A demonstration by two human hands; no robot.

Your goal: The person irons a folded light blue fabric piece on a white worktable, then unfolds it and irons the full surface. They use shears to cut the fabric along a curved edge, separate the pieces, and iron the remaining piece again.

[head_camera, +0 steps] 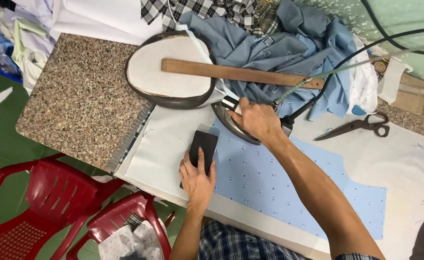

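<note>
- while your right hand (256,120) is closed around the handle of the iron (236,126), the iron sits on the upper left edge of the light blue dotted fabric piece (289,185).
- your left hand (197,180) lies flat with fingers stretched, and it presses a dark flat rectangular piece (203,147) down at the left edge of the same fabric; it grips nothing.
- the fabric piece is spread on a white cloth (404,163) that covers the bench (79,98), whose bare part is speckled stone.
- just behind the iron lies an oval padded pressing board (166,72) with a long wooden bar (241,73) across it.
- a heap of blue garments (289,45) is behind the iron, touching the bar.
- black scissors (359,126) lie to the right of the iron, apart from it.
- two red plastic chairs (53,202) stand on the green floor, left of you.
</note>
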